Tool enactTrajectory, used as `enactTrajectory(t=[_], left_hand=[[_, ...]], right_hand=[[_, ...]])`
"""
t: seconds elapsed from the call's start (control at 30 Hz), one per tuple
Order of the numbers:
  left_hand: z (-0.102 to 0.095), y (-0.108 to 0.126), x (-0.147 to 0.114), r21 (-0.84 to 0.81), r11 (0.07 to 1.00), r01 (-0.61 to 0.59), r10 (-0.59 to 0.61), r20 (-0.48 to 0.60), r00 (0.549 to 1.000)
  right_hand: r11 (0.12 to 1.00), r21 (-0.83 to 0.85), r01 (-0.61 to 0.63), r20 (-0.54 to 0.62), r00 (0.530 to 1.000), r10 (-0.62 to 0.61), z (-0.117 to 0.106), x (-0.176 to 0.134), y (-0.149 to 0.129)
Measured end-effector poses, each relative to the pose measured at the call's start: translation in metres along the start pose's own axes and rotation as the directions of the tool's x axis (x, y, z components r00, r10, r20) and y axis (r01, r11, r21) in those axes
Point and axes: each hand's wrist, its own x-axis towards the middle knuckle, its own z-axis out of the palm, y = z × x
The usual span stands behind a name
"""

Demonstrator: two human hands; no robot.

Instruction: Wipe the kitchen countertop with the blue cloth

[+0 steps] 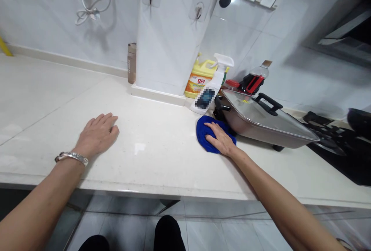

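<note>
My left hand (98,134) lies flat on the white countertop (156,146), open, fingers stretched out and holding nothing. A silver bangle (72,157) circles that wrist. Further right, my right hand (219,138) presses down on a folded blue cloth (203,127), its fingers spread across the top and the thumb apart. The cloth rests on the counter beside a large lidded electric pan (261,127). Just behind the cloth, a white spray bottle (216,79) leans to the right in the view.
A yellow detergent jug (199,74) and a clear bottle (261,71) stand by the wall. A brown bottle (131,63) stands left of the pillar (171,34). The black stove (333,146) is at far right. The counter's front edge (174,193) runs before my legs.
</note>
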Motion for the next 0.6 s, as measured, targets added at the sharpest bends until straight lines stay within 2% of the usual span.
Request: enactTrajectory(t=[0.13,0.23,0.43,0.6], left_hand=[[-0.001,0.0,0.0,0.001,1.0,-0.006,0.006,-0.001,1.0],[-0.004,0.001,-0.001,-0.013,1.0,-0.007,0.007,0.007,1.0],[-0.006,0.005,-0.004,-0.007,1.0,0.015,-0.015,0.033,0.999],[-0.005,0.008,-0.007,0.005,1.0,0.025,-0.025,0.029,0.999]], right_hand=[[0.997,-0.024,-0.074,-0.026,0.997,0.073,0.002,0.024,0.0],[0.995,-0.029,-0.094,-0.046,0.995,0.092,0.004,0.03,-0.003],[0.989,-0.066,-0.132,-0.068,0.989,0.128,0.007,0.019,-0.016],[0.989,-0.107,-0.107,-0.049,0.994,0.102,0.013,0.002,-0.037]])
